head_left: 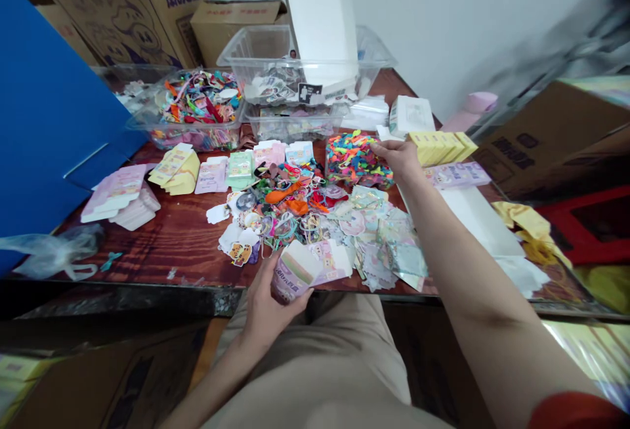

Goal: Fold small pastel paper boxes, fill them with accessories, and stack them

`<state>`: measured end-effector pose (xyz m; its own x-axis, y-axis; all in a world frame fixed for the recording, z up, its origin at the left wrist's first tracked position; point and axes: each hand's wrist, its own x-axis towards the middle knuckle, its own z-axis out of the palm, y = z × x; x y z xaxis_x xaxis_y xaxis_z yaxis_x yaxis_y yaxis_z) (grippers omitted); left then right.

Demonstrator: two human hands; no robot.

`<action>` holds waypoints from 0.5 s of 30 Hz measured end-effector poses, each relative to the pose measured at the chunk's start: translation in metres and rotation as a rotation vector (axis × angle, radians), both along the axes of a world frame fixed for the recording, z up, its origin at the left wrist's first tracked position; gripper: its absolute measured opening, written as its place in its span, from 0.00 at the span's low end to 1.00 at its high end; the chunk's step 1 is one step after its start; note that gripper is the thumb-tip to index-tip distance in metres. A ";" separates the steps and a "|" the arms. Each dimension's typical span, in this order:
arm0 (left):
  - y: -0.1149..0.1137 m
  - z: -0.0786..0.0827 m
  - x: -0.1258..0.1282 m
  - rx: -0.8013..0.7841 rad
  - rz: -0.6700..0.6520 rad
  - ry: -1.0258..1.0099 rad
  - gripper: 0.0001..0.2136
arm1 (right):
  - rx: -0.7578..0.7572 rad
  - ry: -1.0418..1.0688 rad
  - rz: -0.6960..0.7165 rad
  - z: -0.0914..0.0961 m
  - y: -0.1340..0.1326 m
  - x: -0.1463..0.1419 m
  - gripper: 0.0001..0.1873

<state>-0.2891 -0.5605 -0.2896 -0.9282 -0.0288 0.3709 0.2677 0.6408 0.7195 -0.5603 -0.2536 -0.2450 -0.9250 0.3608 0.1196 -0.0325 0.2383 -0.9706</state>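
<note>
My left hand (266,301) is near the table's front edge, gripping a rolled pink-and-cream printed paper packet (290,273). A flat pastel printed card (332,262) sticks out beside that packet. My right hand (399,159) reaches across the wooden table (182,239), fingers extended and touching the edge of a heap of multicoloured small elastic items (358,160). A stack of yellow boxes (440,147) lies just beyond it. Between my hands lies a jumbled spread of rubber bands, printed tags and foil-like pastel cards (295,212).
Transparent plastic tubs (197,114) of colourful items stand at the back, beside flat printed boxes (177,170). A blue board (49,101) rises at left, with a plastic bag (54,252) near it. Cardboard cartons (551,140) stand at right, and white sheets (477,222) lie on the table.
</note>
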 end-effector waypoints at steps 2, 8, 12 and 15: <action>0.002 0.001 -0.001 0.006 -0.022 -0.003 0.33 | -0.104 -0.043 -0.007 0.003 0.001 -0.002 0.12; 0.006 0.005 -0.004 0.004 -0.019 0.017 0.32 | -0.262 -0.080 0.137 0.025 -0.006 0.013 0.19; 0.012 0.011 -0.006 -0.011 -0.004 0.030 0.32 | -0.305 -0.068 0.316 0.043 -0.040 0.061 0.17; 0.017 0.016 -0.009 -0.025 -0.014 0.021 0.33 | -0.258 -0.007 0.580 0.049 -0.077 0.113 0.16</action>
<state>-0.2978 -0.5438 -0.2735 -0.9205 -0.0059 0.3908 0.2918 0.6547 0.6973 -0.4472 -0.3303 -0.1960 -0.9791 -0.1828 0.0889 -0.0795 -0.0580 -0.9951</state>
